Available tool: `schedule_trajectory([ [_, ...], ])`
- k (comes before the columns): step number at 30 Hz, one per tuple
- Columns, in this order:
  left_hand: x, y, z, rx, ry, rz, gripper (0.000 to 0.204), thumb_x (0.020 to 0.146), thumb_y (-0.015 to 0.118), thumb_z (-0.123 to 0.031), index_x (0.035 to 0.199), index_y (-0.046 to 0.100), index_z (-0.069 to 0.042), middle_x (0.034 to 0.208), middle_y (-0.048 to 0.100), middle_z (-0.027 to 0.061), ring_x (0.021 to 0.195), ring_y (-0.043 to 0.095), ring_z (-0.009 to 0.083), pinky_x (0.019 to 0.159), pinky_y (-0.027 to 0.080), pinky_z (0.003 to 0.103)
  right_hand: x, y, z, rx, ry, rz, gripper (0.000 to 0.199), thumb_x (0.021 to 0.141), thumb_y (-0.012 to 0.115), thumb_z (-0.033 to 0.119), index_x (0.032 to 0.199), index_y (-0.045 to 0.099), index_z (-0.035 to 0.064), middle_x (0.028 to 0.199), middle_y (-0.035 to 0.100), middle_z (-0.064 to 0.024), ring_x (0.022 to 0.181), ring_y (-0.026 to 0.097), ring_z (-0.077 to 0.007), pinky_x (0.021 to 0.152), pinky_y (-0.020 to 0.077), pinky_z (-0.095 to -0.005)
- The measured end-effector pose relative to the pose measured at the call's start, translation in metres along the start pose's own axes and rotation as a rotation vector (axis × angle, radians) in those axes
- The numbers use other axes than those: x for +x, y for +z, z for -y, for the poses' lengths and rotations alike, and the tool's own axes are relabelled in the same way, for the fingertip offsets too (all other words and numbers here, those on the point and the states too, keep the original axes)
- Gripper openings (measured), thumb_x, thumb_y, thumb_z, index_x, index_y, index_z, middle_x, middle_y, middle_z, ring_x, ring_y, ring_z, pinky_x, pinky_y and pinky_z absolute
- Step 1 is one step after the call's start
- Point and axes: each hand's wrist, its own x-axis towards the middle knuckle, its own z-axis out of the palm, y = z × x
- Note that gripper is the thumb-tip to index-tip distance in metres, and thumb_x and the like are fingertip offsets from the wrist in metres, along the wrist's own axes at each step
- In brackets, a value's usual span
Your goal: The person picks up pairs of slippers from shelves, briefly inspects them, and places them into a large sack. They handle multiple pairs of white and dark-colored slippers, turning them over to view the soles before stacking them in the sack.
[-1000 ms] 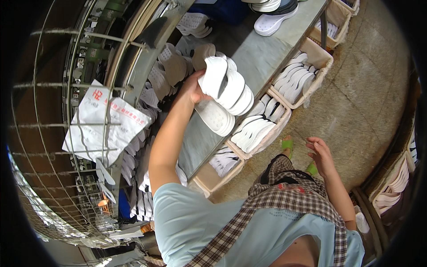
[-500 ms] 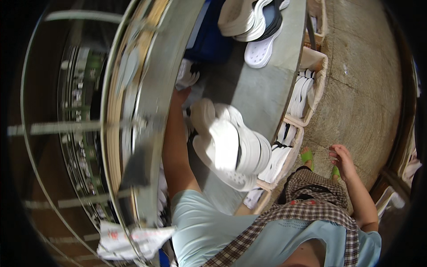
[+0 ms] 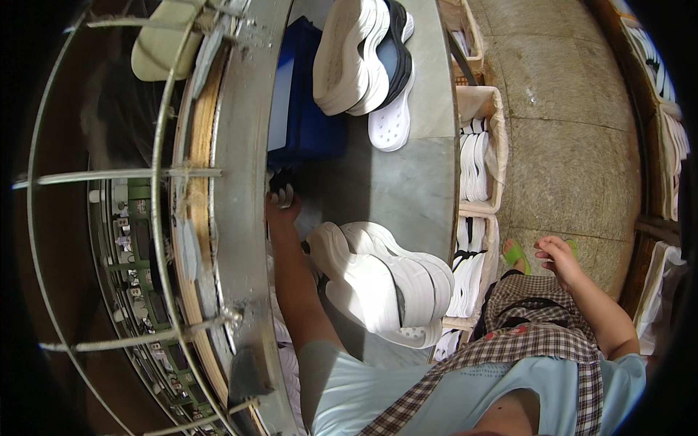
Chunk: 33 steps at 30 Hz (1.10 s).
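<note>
Nearest to the camera is the person's light blue T-shirt (image 3: 436, 396), and over it a brown-and-white checked apron (image 3: 534, 336). The left forearm goes forward along a grey metal frame (image 3: 243, 211), and the left hand (image 3: 282, 211) is in the shadow beside this frame, which hides a part of it. Just at its fingertips there are small white and black sole ends (image 3: 284, 193); the fingers are mostly hidden, so I cannot tell whether the hand is holding them or only touching them. The right hand (image 3: 556, 257) is in the air, well apart from the table (image 3: 414, 182), with the fingers loosely bent and relaxed. Between the two arms, a fanned stack of white shoe soles (image 3: 371, 287) lies on the grey tabletop, near the left forearm, with its one end close to the table's outer edge. To the left of the frame stands a wire guard (image 3: 116, 176), with green machinery (image 3: 138, 192) behind its bars. Farther along the table there is a second stack, where a cream-coloured sole (image 3: 338, 73), white ones and a black one (image 3: 398, 62) lean together, with a white perforated sole (image 3: 390, 129) under them. Beside this stack is a dark blue crate (image 3: 309, 123). Along the table's outer side, lower down, cloth-lined baskets (image 3: 499, 131) contain white soles (image 3: 472, 171). On the brownish floor (image 3: 560, 174) the feet are in green slippers (image 3: 515, 254).
</note>
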Motion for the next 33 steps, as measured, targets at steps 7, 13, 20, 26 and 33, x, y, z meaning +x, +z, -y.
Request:
schedule_trajectory([
  [7,-0.074,-0.022,-0.039,-0.313,-0.034,0.171,0.029,0.086,0.055,-0.028,0.109,0.05,-0.011,0.112,0.051,0.0061,0.106,0.048,0.031,0.092,0.039,0.055,-0.01,-0.025,0.004,-0.011,-0.054,0.041,0.017,0.086,0.058,0.03,0.095,0.057,0.0153,0.091,0.056,0.0054,0.085,0.053,-0.0081,0.069,0.0383,-0.0245],
  [13,-0.171,-0.013,-0.036,-0.218,-0.069,0.233,0.038,0.083,0.057,-0.024,0.113,0.05,-0.001,0.12,0.045,0.0204,0.112,0.042,0.0394,0.096,0.041,0.05,-0.024,-0.062,0.012,-0.076,-0.085,0.175,0.017,0.086,0.058,0.031,0.093,0.056,0.0159,0.089,0.055,0.0045,0.086,0.052,-0.0091,0.07,0.0369,-0.0262],
  [20,-0.315,0.059,0.021,-0.13,-0.138,0.381,0.03,0.086,0.049,-0.018,0.107,0.054,0.002,0.113,0.055,0.0192,0.109,0.048,0.0377,0.097,0.038,0.056,-0.055,-0.119,0.027,-0.078,-0.19,0.252,0.025,0.085,0.059,0.033,0.101,0.054,0.0138,0.092,0.054,0.0022,0.089,0.052,-0.011,0.073,0.0384,-0.0281],
  [26,-0.446,0.09,0.115,-0.042,-0.315,0.536,0.029,0.083,0.052,-0.013,0.103,0.054,0.008,0.11,0.054,0.0246,0.109,0.048,0.0415,0.096,0.041,0.055,-0.088,-0.145,0.06,-0.136,-0.358,0.312,0.053,0.086,0.058,0.037,0.128,0.041,0.0091,0.106,0.057,-0.0042,0.097,0.052,-0.0142,0.08,0.0399,-0.0298],
  [33,-0.575,0.056,0.229,0.107,-0.323,0.71,0.049,0.085,0.055,-0.023,0.123,0.041,0.004,0.121,0.05,0.0214,0.114,0.048,0.038,0.094,0.043,0.055,-0.115,-0.101,0.116,0.199,-0.177,0.695,0.074,0.086,0.048,0.055,0.137,0.031,0.0052,0.124,0.054,-0.0105,0.116,0.048,-0.0228,0.096,0.0368,-0.0398],
])
